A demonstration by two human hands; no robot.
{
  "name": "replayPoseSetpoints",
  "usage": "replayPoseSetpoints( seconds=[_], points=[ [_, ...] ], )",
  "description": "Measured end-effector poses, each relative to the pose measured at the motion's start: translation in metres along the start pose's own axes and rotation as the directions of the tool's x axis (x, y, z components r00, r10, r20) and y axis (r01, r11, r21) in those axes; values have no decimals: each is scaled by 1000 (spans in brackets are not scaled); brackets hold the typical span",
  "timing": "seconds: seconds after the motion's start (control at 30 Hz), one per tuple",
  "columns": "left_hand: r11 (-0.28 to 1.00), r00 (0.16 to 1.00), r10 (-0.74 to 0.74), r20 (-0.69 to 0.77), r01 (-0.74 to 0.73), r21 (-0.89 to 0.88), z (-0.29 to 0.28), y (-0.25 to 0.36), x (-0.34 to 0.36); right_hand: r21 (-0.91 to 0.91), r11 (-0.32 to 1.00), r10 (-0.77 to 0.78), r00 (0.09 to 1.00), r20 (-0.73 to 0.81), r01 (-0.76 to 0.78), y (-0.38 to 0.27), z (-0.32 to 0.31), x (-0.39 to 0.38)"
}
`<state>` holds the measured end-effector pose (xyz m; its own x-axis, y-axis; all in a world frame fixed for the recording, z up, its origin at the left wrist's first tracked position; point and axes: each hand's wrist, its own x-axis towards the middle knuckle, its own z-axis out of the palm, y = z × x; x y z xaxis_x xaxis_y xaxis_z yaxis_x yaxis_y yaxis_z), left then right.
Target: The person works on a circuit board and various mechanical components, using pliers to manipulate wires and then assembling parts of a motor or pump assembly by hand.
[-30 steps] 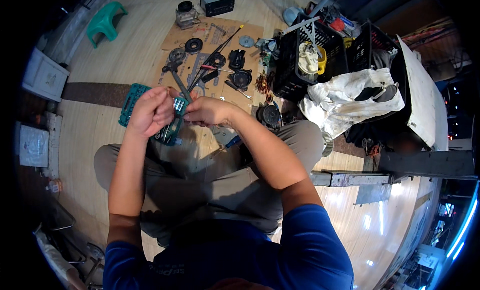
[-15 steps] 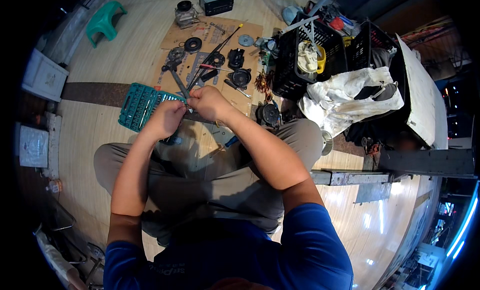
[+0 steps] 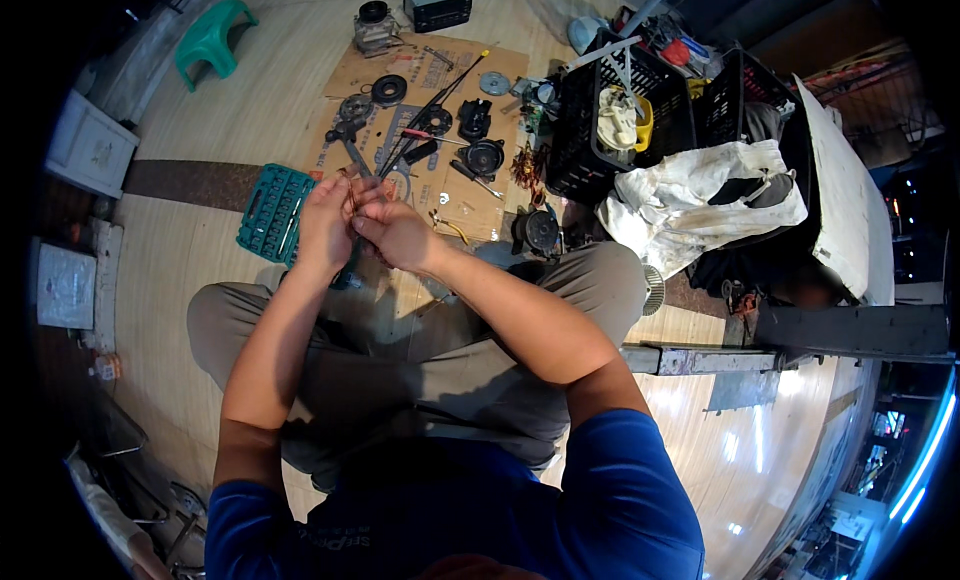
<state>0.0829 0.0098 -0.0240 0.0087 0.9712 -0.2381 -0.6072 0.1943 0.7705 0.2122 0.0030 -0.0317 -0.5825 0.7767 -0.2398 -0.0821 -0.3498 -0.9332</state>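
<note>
Above the lap, both hands — left hand (image 3: 328,218) and right hand (image 3: 395,235) — are pinching a small part (image 3: 352,192), its axis undeterminable, beside the green socket tray (image 3: 272,212).

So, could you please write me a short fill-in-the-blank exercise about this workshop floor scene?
1. The left hand and right hand are held ____ above the lap.
2. The teal plastic socket tray lies on the person's ____ side.
3. The dark metal machine parts lie on a flat sheet of ____.
4. The black plastic crate stands to the ____ of that sheet.

Missing words: together; left; cardboard; right
</note>
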Motion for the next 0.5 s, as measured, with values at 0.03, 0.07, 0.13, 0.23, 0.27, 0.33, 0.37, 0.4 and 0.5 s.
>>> replayPoseSetpoints(
  seconds=[0.03,0.07,0.13,0.23,0.27,0.33,0.37,0.4,0.5],
  points=[
    [1000,1000,1,-7,-1,8,0,2,0,-21,999,40,999,-13,-40,0,2,-1],
    [1000,999,25,22,-25,-10,-1,5,0,-16,999,27,1000,-9,-27,0,3,-2],
    [998,997,50,51,-49,-25,-3,14,1,-63,995,81,997,-9,-81,-1,4,-3],
    [998,1000,23,-14,-23,-61,-10,31,5,-118,985,140,986,90,-129,-5,2,-5],
    [989,996,-22,91,35,-141,-14,38,7,-117,985,140,986,92,-129,-8,0,-5],
    [957,984,-123,126,151,-248,-18,45,8,58,953,280,938,207,-297,-14,-6,-6],
    [958,986,-120,120,146,-247,-20,48,8,42,958,268,940,210,-282,-18,-11,-7],
    [938,949,-146,281,223,-265,-21,52,8,47,954,277,929,247,-297,-22,-17,-8],
    [928,870,-209,447,321,-190,-24,62,2,43,945,297,903,310,-325,-35,-32,-10]
  ],
)
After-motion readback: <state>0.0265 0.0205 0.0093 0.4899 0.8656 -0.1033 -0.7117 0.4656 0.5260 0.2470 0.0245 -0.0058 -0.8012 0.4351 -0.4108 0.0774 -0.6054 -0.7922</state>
